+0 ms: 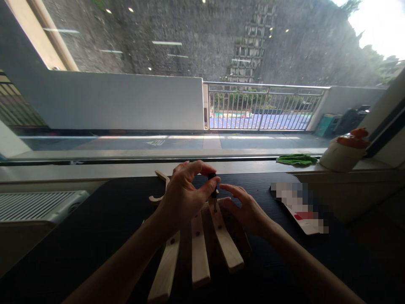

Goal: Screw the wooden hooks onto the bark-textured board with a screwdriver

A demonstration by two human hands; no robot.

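My left hand (185,192) pinches the black handle of a small screwdriver (211,176) between thumb and fingers. The screwdriver stands nearly upright, its metal shaft meeting a hole or screw in the right-hand pale wooden leg (225,236). My right hand (248,207) is beside that leg's upper end, with its fingers apart; whether it touches the wood I cannot tell. Two more wooden legs, a middle one (200,253) and a left one (166,266), fan out towards me, each with dark holes or screws. My left hand and forearm partly cover their upper ends.
A curved wooden piece (161,185) lies behind my left hand on the black table (104,228). To the right is a partly blurred flat object (303,215). On the sill are a green cloth (296,159) and a pale container (341,154). A white radiator (38,207) stands at left.
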